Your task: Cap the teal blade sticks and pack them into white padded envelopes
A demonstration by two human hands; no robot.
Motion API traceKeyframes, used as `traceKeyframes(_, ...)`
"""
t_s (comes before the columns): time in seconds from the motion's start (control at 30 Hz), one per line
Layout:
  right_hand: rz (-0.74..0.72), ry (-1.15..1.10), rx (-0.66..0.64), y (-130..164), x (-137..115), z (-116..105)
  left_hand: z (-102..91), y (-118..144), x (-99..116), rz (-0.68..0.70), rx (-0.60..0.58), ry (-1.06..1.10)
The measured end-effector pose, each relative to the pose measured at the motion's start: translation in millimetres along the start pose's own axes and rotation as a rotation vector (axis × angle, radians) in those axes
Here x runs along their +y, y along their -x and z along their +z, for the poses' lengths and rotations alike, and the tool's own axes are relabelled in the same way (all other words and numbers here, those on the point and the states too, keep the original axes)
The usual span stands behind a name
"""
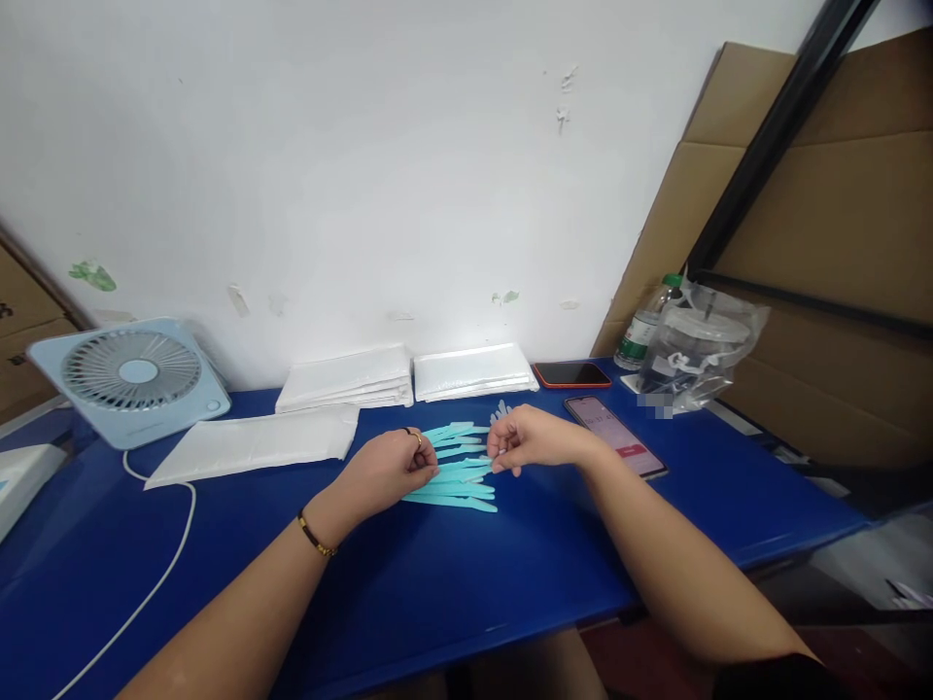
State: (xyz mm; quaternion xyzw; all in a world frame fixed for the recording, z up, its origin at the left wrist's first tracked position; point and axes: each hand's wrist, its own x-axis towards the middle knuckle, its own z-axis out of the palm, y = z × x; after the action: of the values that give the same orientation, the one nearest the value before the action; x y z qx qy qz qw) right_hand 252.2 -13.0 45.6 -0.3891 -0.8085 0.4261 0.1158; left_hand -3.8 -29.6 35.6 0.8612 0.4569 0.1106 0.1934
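Observation:
Slim turquoise plastic sticks (459, 490), shaped like eyebrow razors, lie roughly side by side on the blue table. At their left ends is my left hand (390, 465), thumb and fingers pinched on one of the sticks. My right hand (531, 439) is closed at the right ends, its fingertips pinching the tip of a stick. Both hands partly cover the group. Several greyish translucent pieces (501, 411) stick out just behind my right fingers; their kind is unclear.
White padded mailers (350, 377) are stacked along the wall, with another stack (473, 371) beside them and a single mailer (255, 447) to the left. A blue fan (138, 374) stands left with a cable. Two phones (572, 374), a bottle (645, 326) and a bagged cup (692, 350) sit right.

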Motion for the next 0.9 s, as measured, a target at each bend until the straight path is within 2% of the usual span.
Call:
traceKeyframes(0.1, -0.043, 0.026, 0.064, -8, -3, 9, 3.8, -3, -1, 0.003, 0.026, -0.026)
traceKeyframes(0.2, -0.054, 0.115, 0.225, -17, 0, 12, 6.2, -6, -5, -0.039, 0.130, -0.091)
traceKeyframes(0.27, -0.035, 0.207, 0.368, -18, 7, 8, 5.6, -7, -8, -0.055, 0.210, -0.135)
traceKeyframes(0.33, -0.012, 0.296, 0.442, -15, 15, -1, 4.0, -6, -11, -0.025, 0.200, -0.150)
traceKeyframes(0.47, 0.097, 0.440, 0.363, -2, 27, -18, 2.3, -3, -11, 0.048, 0.001, -0.123)
traceKeyframes(0.53, 0.173, 0.508, 0.330, 1, 28, -20, 2.9, -3, -10, 0.056, -0.045, -0.115)
traceKeyframes(0.7, 0.243, 0.639, 0.258, -7, 26, -11, 4.1, -3, -9, 0.086, -0.041, -0.131)
traceKeyframes(0.9, 0.297, 0.866, 0.270, -16, 31, -2, 5.9, -3, -13, 0.106, -0.059, -0.136)
